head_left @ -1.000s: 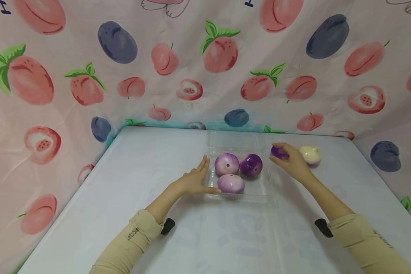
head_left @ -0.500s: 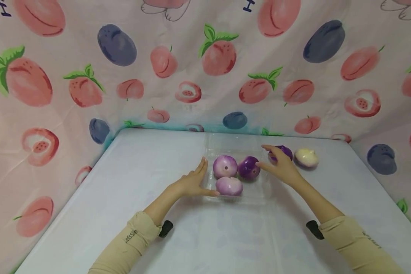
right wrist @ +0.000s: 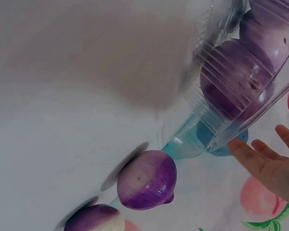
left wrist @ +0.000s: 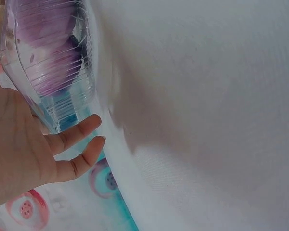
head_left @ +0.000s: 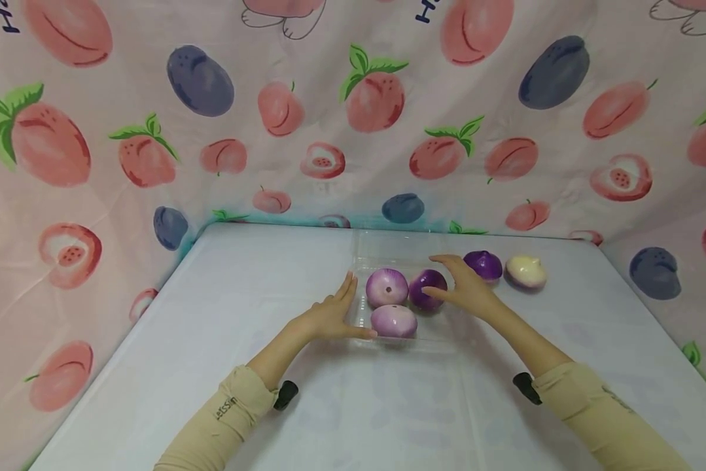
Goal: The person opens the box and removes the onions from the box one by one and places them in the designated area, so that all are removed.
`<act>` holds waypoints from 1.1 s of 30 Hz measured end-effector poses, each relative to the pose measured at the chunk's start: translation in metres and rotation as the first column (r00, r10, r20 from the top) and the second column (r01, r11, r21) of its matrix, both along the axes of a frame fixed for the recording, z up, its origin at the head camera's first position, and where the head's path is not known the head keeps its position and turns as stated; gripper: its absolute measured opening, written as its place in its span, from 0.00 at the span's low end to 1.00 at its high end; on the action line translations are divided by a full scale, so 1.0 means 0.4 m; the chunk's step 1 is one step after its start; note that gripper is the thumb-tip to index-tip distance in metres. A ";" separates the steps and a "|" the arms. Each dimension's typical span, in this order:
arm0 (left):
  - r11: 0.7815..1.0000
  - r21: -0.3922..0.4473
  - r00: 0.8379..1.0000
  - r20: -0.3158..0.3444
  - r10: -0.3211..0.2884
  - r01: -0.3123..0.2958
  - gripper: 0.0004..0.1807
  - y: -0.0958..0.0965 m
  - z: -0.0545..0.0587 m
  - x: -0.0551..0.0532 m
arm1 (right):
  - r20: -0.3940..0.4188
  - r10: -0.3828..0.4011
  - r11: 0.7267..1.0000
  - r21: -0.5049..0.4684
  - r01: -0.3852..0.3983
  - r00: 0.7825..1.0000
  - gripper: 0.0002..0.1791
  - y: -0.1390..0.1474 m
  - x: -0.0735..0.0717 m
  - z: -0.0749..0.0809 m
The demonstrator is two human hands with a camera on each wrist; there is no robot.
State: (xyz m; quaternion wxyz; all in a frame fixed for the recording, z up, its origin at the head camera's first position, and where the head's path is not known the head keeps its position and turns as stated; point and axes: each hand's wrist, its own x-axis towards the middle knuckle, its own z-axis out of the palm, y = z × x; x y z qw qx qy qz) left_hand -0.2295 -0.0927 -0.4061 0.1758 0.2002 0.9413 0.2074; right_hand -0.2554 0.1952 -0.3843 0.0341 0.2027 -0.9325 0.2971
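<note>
A clear plastic box (head_left: 447,327) with its lid folded back holds a pale purple onion (head_left: 382,286), another pale onion (head_left: 394,320) lying in front and a dark purple onion (head_left: 424,297). My left hand (head_left: 329,316) rests along the box's left side, fingers and thumb spread straight around its near corner. Over the box's right side is my right hand (head_left: 467,288), thumb and fingers apart, the thumb in front of the dark onion. In the right wrist view, its fingers (right wrist: 248,156) extend at the box's rim, and nothing is held.
Outside the box, to the right, sit a dark purple onion (head_left: 485,267) and a cream-topped onion (head_left: 526,271) on the white table (head_left: 258,261). A fruit-printed cloth (head_left: 329,78) hangs behind the table's far edge.
My right hand has let go of the dark purple onion on the table and moved left to the box. That onion stays outside. The left hand keeps its place.
</note>
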 end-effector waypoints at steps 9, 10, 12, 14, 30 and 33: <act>1.000 -0.007 1.000 0.008 -0.001 0.001 0.65 0.006 0.005 -0.002 | -0.063 0.021 0.996 0.093 -0.015 0.998 0.37 -0.020 -0.008 -0.007; 1.000 -0.002 1.000 0.011 0.001 -0.001 0.66 0.006 0.005 -0.003 | -0.065 0.020 0.995 0.098 -0.013 0.998 0.37 -0.022 -0.010 -0.008; 1.000 0.015 1.000 0.021 0.004 -0.004 0.66 0.007 0.005 -0.003 | -0.063 0.014 0.994 0.109 -0.007 0.998 0.37 -0.024 -0.013 -0.010; 1.000 0.028 1.000 0.030 0.006 -0.007 0.66 0.008 0.004 -0.003 | -0.055 0.009 0.993 0.121 -0.002 0.998 0.37 -0.025 -0.017 -0.013; 1.000 0.008 0.998 0.059 0.014 -0.015 0.66 0.011 0.007 -0.001 | -0.076 -0.045 0.975 0.215 0.061 0.996 0.38 -0.041 -0.018 -0.022; 1.000 -0.018 0.998 0.058 0.014 -0.013 0.66 0.009 0.013 0.000 | -0.085 -0.040 0.974 0.218 0.058 0.996 0.37 -0.045 -0.016 -0.024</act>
